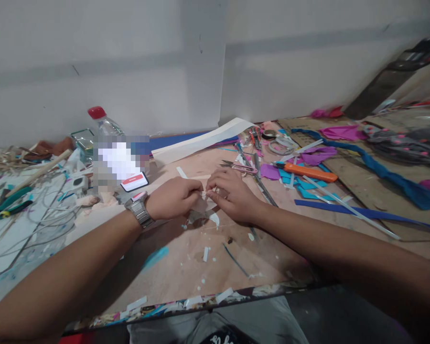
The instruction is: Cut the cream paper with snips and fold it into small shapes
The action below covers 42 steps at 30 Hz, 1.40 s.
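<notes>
My left hand (175, 197), with a metal watch on its wrist, has its fingers pinched together over the middle of the table. Close against it, my right hand (231, 195) also pinches with thumb and fingers. Between the fingertips of both hands is a thin cream-white piece of paper (205, 205), partly hidden by the fingers. A pink-handled pair of thread snips (241, 167) lies just beyond my right hand. Small white paper scraps are scattered on the wooden tabletop (186, 272) below my hands.
A lit phone (134, 180) lies beyond my left wrist, near a red-capped bottle (96, 113). A long cream paper strip (208, 141) lies at the back. To the right are an orange utility knife (310, 172), blue strips (358, 210) and cardboard (376, 191). Green-handled pliers (12, 203) lie left.
</notes>
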{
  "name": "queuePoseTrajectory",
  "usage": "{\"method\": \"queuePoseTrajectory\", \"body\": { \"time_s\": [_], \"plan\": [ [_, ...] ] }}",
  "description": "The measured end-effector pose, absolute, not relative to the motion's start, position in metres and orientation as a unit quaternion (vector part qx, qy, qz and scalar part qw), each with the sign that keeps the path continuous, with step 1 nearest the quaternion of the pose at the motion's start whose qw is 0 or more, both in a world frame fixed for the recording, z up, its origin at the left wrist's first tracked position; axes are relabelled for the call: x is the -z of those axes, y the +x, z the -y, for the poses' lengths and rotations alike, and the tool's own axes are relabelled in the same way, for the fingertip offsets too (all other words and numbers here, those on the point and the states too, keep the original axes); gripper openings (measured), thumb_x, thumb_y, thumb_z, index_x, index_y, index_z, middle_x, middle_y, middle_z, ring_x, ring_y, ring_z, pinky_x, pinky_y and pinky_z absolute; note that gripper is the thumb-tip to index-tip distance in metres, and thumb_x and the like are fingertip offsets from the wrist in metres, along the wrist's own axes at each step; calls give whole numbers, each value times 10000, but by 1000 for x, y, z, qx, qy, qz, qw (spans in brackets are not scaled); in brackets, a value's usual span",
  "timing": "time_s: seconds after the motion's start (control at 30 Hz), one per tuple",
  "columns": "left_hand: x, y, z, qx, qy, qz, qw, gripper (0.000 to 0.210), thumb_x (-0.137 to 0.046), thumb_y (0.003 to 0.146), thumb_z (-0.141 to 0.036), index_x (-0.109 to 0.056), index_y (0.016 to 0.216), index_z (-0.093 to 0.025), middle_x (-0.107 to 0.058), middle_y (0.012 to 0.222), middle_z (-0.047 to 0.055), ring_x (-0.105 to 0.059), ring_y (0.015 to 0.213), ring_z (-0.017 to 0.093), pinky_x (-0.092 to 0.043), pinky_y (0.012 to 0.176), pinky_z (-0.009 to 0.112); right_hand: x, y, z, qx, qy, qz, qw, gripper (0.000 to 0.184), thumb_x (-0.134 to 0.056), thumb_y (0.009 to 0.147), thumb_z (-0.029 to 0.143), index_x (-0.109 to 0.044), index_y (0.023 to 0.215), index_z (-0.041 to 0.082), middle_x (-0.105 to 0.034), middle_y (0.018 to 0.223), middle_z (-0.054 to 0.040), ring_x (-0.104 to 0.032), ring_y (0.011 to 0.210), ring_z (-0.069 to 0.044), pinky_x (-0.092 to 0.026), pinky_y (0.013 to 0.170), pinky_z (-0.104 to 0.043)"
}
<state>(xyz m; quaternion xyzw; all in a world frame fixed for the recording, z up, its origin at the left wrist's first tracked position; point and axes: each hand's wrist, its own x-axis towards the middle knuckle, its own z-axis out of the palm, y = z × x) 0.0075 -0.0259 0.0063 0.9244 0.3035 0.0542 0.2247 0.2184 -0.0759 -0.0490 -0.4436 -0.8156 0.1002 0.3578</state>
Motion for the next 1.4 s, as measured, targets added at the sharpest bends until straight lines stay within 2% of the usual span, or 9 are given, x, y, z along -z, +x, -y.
{"method": "queuePoseTrajectory", "body": {
  "time_s": [0.23, 0.43, 0.73, 0.97, 1.4],
  "plan": [
    [-3, 7, 21, -63, 918, -329, 212, 231, -434, 885, -190, -655, 817, -180, -669, 729, 16, -565, 671, 155, -372, 671, 289, 49, 219, 75, -90, -450, 806, 374, 102, -605, 950, 271, -675, 898, 219, -736, 970, -66, -568, 1069, -274, -351, 979, -482],
    [-4, 7, 23, -63, 915, -333, 220, 230, -441, 881, -187, -667, 838, -185, -677, 713, 11, -576, 655, 154, -367, 655, 283, 47, 218, 76, -88, -444, 819, 352, 114, -610, 953, 275, -701, 909, 222, -753, 975, -64, -570, 1094, -280, -341, 991, -491],
    [-3, 7, 21, -54, 915, -343, 204, 233, -456, 859, -183, -689, 870, -181, -710, 815, 31, -585, 708, 164, -370, 664, 290, 49, 218, 76, -86, -459, 804, 368, 63, -625, 891, 222, -666, 844, 220, -743, 914, -49, -583, 1075, -275, -355, 966, -472],
    [-2, 6, 19, -63, 915, -349, 190, 259, -459, 853, -177, -714, 895, -181, -729, 846, 45, -606, 745, 183, -385, 687, 303, 49, 220, 75, -87, -467, 797, 373, 90, -605, 884, 213, -649, 806, 223, -732, 905, -46, -593, 1036, -262, -358, 945, -456],
    [0, 6, 18, -36, 918, -358, 165, 248, -444, 837, -133, -682, 862, -197, -711, 820, 45, -585, 726, 187, -340, 651, 296, 45, 219, 76, -65, -483, 789, 374, 91, -609, 879, 223, -665, 808, 211, -718, 902, -56, -599, 995, -264, -328, 908, -451]
  ]
}}
